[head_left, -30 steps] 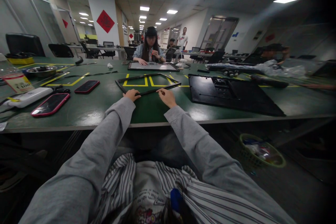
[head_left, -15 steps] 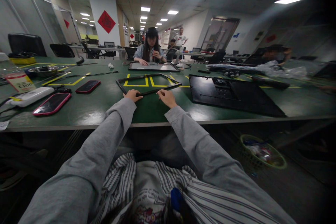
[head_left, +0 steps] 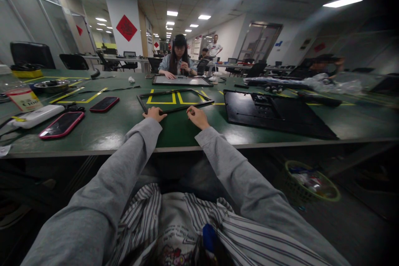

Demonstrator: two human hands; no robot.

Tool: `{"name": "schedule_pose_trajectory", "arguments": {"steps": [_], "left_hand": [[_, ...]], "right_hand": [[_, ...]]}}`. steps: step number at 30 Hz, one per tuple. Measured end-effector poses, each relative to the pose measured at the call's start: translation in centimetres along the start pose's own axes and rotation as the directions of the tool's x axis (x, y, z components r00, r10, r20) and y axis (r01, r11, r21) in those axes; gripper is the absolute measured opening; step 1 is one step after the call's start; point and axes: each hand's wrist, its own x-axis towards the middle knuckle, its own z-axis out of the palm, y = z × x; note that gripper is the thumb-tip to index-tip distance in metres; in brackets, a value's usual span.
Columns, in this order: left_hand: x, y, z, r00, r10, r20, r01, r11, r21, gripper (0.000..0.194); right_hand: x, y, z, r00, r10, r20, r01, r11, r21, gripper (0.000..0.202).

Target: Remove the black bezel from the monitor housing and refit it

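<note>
A thin black rectangular frame (head_left: 180,109) lies on the green table in front of me, turned at an angle. At its near left corner my left hand (head_left: 154,114) is closed over the bar, with the thumb along the front side. My right hand (head_left: 198,117) is by the front bar, right of its middle. Its thumb and index finger are pinched together, and whatever lies between them is too small to make out. A large black panel (head_left: 299,116) with a recessed section rests to the right of the frame.
Two phones, one red-edged (head_left: 62,125) and one dark (head_left: 104,104), lie left beside a white power strip (head_left: 42,115) and a cup (head_left: 23,97). Across the table (head_left: 102,139) a person (head_left: 177,64) works at a flat panel (head_left: 183,80). A green basket (head_left: 311,183) stands below right.
My left hand has shifted slightly left along the frame. My right hand stays pinched near the front bar, almost unmoved. The view has shifted a little.
</note>
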Motion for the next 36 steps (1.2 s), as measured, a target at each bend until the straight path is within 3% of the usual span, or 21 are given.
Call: {"name": "schedule_pose_trajectory", "arguments": {"steps": [6,14,21,25,29,36], "left_hand": [[0.9,-0.9,0.4,0.999,-0.052,-0.014,0.052,0.998,-0.019,0.073],[0.7,-2.1,-1.3,0.989,-0.088,-0.115,0.087,0.996,-0.012,0.067],[0.5,-2.2,-1.4,0.998,0.000,-0.065,-0.002,0.999,-0.032,0.060],[0.2,-2.2,-1.4,0.998,-0.028,-0.055,0.027,1.000,-0.008,0.070],[0.5,-2.7,-1.4,0.999,-0.053,0.006,0.053,0.999,-0.013,0.077],[1.8,-3.4,-0.9,0.998,-0.066,-0.021,0.064,0.994,-0.090,0.060]], "right_hand": [[0.2,0.5,0.2,1.000,0.008,-0.005,-0.008,0.999,-0.034,0.021],[0.6,1.1,0.1,0.992,0.087,-0.091,-0.097,0.989,-0.111,0.024],[0.6,1.6,0.5,0.978,0.165,-0.131,-0.183,0.973,-0.140,0.020],[0.6,1.7,0.6,0.971,0.208,-0.117,-0.224,0.962,-0.155,0.020],[0.5,1.5,0.7,0.975,0.189,-0.116,-0.205,0.968,-0.143,0.021],[0.2,0.6,0.5,0.998,0.034,-0.052,-0.042,0.986,-0.158,0.021]]}}
